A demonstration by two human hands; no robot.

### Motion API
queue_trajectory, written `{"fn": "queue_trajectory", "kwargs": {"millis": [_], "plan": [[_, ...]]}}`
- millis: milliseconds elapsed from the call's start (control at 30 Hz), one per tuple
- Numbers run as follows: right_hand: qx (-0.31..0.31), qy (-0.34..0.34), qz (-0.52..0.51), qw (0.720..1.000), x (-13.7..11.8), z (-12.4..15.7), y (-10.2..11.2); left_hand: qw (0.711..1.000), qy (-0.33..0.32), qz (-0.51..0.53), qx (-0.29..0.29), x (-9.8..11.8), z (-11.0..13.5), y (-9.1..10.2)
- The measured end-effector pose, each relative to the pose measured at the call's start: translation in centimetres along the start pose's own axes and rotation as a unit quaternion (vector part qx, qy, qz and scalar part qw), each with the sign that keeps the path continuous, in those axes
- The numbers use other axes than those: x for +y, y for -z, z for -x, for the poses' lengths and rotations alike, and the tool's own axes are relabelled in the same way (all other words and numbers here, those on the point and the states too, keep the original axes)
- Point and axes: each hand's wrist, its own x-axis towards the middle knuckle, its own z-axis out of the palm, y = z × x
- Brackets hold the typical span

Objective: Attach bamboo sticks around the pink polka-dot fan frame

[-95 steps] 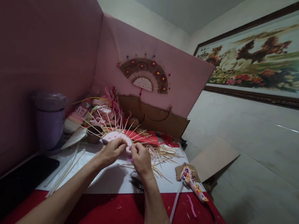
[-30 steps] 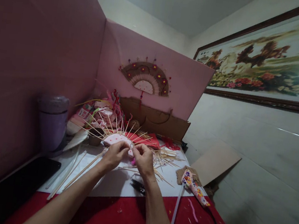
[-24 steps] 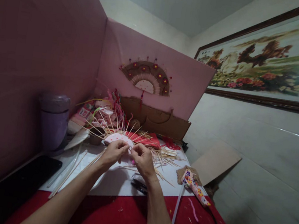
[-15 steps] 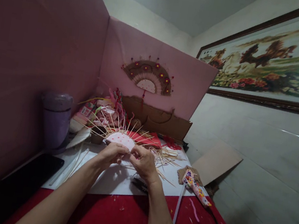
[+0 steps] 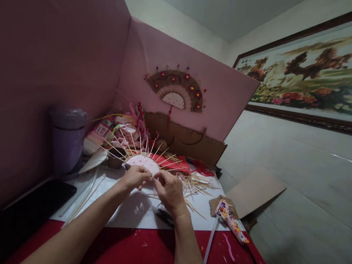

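Note:
A half-round craft fan (image 5: 143, 162) with a white, pink-dotted cover and thin sticks spreading from its curved edge is held up above the white sheet. My left hand (image 5: 137, 177) pinches its lower edge from the left, thumb on the front. My right hand (image 5: 168, 188) grips the lower right edge with bent fingers, its fingertips close to the left thumb. What lies right between the fingertips is too small to make out. Under the right forearm a dark tool (image 5: 165, 217) shows in part. Loose sticks (image 5: 199, 185) lie to the right of the fan.
A finished fan (image 5: 175, 89) hangs on the pink board. Flower-patterned glue gun (image 5: 232, 222) rests at right on the red cloth (image 5: 132, 255). A purple cup (image 5: 67, 140) and black phone (image 5: 45, 201) are at left. Ribbons and yarn (image 5: 130, 128) are piled behind.
My left hand has shifted slightly right and up along the fan's lower edge, closer to my right fingertips. The fan and my right hand stay nearly in place.

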Motion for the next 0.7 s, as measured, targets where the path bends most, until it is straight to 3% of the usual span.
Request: {"fn": "queue_trajectory", "kwargs": {"millis": [300, 467, 533, 700], "plan": [[0.002, 0.000, 0.061, 0.998, -0.2, 0.1, -0.3, 0.990, -0.093, -0.082, 0.066, 0.0, 0.1, -0.5], [0.009, -0.014, 0.113, 0.994, -0.2, 0.2, -0.6, 0.920, -0.225, -0.296, 0.125, 0.1, 1.2, -1.2], [0.004, -0.011, 0.125, 0.992, -0.1, 0.3, -0.7, 0.910, -0.220, -0.325, 0.136, 0.0, 1.4, -1.4], [-0.007, -0.027, 0.143, 0.989, -0.2, 0.3, -0.7, 0.916, -0.221, -0.312, 0.122, -0.7, 0.9, -1.3]]}}
